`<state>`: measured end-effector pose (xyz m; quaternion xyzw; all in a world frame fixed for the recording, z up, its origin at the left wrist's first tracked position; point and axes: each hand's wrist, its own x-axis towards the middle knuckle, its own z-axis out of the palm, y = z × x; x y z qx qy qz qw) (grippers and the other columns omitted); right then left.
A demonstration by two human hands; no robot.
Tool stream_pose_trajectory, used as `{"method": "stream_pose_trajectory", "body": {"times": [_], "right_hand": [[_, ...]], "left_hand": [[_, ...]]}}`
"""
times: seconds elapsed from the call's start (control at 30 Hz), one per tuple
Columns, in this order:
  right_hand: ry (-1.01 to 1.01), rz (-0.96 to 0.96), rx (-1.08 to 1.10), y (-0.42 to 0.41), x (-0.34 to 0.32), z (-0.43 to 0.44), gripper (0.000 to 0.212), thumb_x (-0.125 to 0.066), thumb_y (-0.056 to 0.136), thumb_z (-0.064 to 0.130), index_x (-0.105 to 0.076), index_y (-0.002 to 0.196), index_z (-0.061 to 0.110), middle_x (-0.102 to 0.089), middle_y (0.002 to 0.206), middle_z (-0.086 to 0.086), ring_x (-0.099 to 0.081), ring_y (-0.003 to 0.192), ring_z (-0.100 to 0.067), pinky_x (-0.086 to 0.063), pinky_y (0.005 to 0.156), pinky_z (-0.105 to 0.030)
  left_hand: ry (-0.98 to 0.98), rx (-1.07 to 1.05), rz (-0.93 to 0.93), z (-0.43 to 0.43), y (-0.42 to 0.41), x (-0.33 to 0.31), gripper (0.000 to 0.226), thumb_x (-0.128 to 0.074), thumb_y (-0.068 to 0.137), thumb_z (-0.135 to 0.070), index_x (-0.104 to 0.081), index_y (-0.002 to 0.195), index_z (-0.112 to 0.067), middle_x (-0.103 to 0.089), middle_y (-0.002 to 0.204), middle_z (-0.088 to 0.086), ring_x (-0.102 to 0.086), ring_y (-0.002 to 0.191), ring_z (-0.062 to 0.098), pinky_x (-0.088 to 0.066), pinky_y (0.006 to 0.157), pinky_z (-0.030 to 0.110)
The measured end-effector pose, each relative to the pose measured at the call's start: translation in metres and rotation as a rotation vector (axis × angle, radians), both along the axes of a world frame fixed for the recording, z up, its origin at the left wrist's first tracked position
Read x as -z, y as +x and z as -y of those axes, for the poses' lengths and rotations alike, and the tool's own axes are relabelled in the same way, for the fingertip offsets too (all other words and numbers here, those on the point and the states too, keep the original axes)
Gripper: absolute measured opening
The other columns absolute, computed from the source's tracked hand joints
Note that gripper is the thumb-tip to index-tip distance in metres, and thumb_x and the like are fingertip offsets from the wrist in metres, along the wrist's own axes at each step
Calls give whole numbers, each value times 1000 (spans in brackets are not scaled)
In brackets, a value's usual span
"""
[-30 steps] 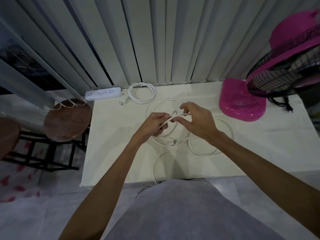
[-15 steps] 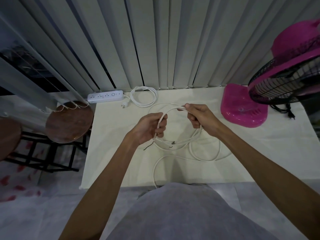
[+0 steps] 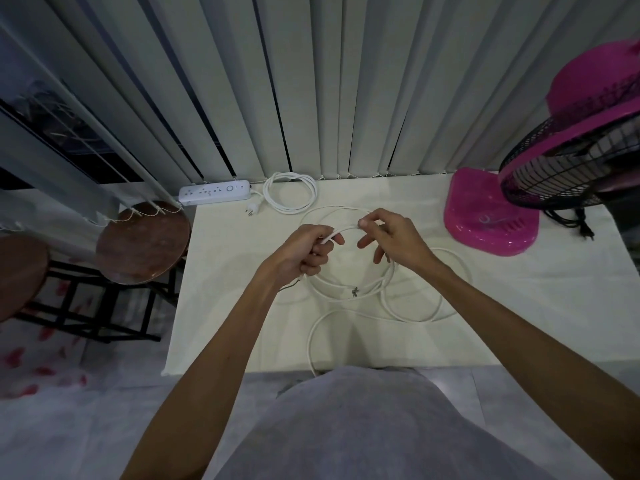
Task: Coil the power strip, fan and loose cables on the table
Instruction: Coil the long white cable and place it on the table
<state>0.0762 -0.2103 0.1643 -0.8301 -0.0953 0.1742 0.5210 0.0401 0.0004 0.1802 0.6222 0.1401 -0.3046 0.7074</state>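
Note:
A long loose white cable [image 3: 412, 315] lies in loops on the white table [image 3: 221, 306], one end trailing off the front edge. My left hand [image 3: 304, 252] grips a bundle of its loops above the table's middle. My right hand [image 3: 391, 237] pinches the same cable between thumb and forefinger, a short arc spanning the two hands. The white power strip [image 3: 214, 192] sits at the back left corner, its cord [image 3: 291, 197] coiled beside it. The pink fan [image 3: 568, 147] stands at the right on its base [image 3: 490, 216], with its black cord [image 3: 571, 220] bunched behind.
Two round brown stools [image 3: 142, 242] stand left of the table. Grey vertical blinds [image 3: 346, 84] hang right behind the table's back edge. My grey-clothed lap [image 3: 363, 427] presses up to the front edge.
My right hand has shifted from a fist round the cable to a thumb-and-forefinger pinch, other fingers spread. The left hand keeps its hold on the loops, now slightly higher.

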Motion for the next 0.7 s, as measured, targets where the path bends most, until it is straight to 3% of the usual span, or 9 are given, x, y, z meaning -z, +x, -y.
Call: {"method": "stream_pose_trajectory", "body": {"times": [0.07, 0.2, 0.27, 0.33, 0.43, 0.5, 0.57, 0.63, 0.7], "right_hand": [[17, -20, -27, 2, 9, 0, 36, -51, 89, 63, -64, 90, 30, -77, 76, 0, -69, 53, -22, -47, 48, -29], [146, -279, -165, 4, 26, 1, 88, -23, 85, 83, -73, 79, 11, -64, 57, -12, -68, 66, -27, -55, 71, -33], [183, -332, -256, 2, 34, -7, 94, -19, 85, 84, -74, 76, 9, -66, 63, -16, -68, 75, -36, -53, 87, -34], [126, -326, -382, -1, 43, -20, 92, -19, 88, 81, -75, 78, 10, -71, 73, -17, -67, 87, -39, -47, 98, -38], [-45, -260, -491, -8, 59, -39, 72, -44, 81, 82, -76, 79, 18, -75, 79, -4, -69, 84, -20, -47, 92, -38], [-154, -166, -550, -12, 67, -49, 42, -69, 75, 68, -73, 76, 26, -74, 87, 10, -66, 83, -4, -45, 82, -27], [-164, -128, -581, -13, 71, -60, 18, -83, 73, 43, -71, 78, 31, -73, 99, 8, -66, 92, -3, -44, 83, -14], [-140, -111, -583, -11, 70, -69, 23, -85, 72, 30, -66, 84, 32, -73, 91, 7, -66, 86, -7, -46, 82, -16], [-195, -82, -595, -9, 71, -74, 33, -83, 70, 32, -58, 91, 37, -69, 76, 8, -60, 69, -4, -47, 70, -17]], "left_hand": [[-96, -38, -2, -8, -4, -5, 27, -46, 98, -29, -59, 80, -15, -22, 54, -8, -12, 40, 7, -13, 37, 14], [-389, -179, -9, -39, -15, -21, 27, -46, 100, -32, -54, 79, -17, -20, 53, -11, -9, 40, 5, -9, 35, 16], [-522, -247, 7, -57, -26, -29, 26, -46, 98, -33, -53, 78, -18, -16, 54, -9, -8, 40, 6, -8, 35, 19], [-662, -329, 46, -75, -37, -38, 27, -44, 98, -33, -54, 77, -19, -15, 55, -8, -8, 40, 6, -7, 36, 20], [-811, -423, 171, -103, -53, -50, 27, -42, 97, -32, -57, 79, -18, -17, 54, -8, -10, 40, 6, -5, 38, 19], [-910, -462, 226, -121, -64, -57, 26, -42, 98, -30, -56, 82, -15, -19, 53, -8, -13, 40, 7, -5, 38, 20], [-1080, -498, 244, -136, -77, -60, 25, -42, 100, -26, -54, 86, -10, -23, 53, -7, -16, 40, 9, -5, 40, 19], [-1182, -538, 292, -147, -88, -62, 25, -41, 101, -21, -54, 91, -3, -26, 55, -4, -19, 42, 11, -6, 43, 19], [-1261, -609, 380, -156, -95, -66, 23, -38, 102, -17, -53, 94, 0, -27, 56, -2, -19, 43, 13, -8, 44, 19]]}}
